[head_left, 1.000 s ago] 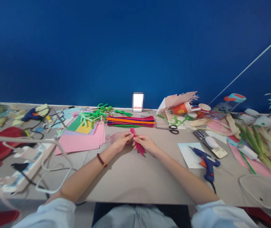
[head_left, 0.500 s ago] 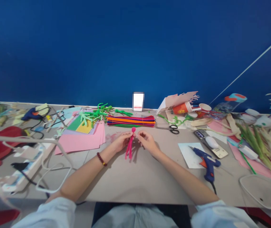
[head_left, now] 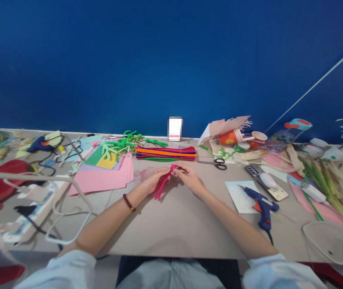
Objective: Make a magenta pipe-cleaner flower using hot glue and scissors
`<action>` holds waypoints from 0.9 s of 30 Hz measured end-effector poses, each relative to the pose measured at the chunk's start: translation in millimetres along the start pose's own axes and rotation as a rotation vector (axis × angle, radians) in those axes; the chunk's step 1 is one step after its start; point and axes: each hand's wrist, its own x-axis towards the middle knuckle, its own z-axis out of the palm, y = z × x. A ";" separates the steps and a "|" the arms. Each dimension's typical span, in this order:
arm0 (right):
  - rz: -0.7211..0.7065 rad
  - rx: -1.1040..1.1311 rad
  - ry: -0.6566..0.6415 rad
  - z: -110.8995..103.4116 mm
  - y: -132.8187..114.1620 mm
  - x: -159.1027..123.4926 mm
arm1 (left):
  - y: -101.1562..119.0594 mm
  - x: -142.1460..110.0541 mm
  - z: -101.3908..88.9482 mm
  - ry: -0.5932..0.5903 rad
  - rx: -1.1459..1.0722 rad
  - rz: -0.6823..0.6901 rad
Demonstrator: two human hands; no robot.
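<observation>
Between my hands, above the middle of the table, is a pink pipe-cleaner figure (head_left: 160, 189) with a small knotted top and several strands hanging toward me. My left hand (head_left: 156, 179), with a beaded bracelet at the wrist, is closed around the strands just below the knot. Thumb and fingertips of my right hand (head_left: 188, 176) pinch the knotted top from the right side. Just beyond both hands lies a bundle of coloured pipe cleaners (head_left: 167, 153), mostly red, orange and purple.
Black-handled scissors (head_left: 220, 163) lie right of the bundle. A blue glue gun (head_left: 263, 204) rests partly on a white sheet, near a phone (head_left: 276, 192). At left are pink paper sheets (head_left: 102, 179), green pipe-cleaner pieces (head_left: 114, 148), and a power strip (head_left: 35, 216) with loose cables.
The pink figure has tilted, its top leaning right and its strands swinging left. My right fingers, close beside it before, now grip its top.
</observation>
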 end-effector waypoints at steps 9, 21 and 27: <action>-0.082 -0.101 -0.017 -0.2 -3.1 -0.6 | 3.3 -1.2 0.1 0.010 -0.039 -0.028; -0.112 -0.149 -0.065 -2.7 3.6 -0.9 | 3.4 -1.1 1.5 0.034 -0.011 -0.031; -0.025 -0.042 -0.016 -0.2 6.5 0.8 | 0.8 -1.6 3.6 0.074 0.037 0.003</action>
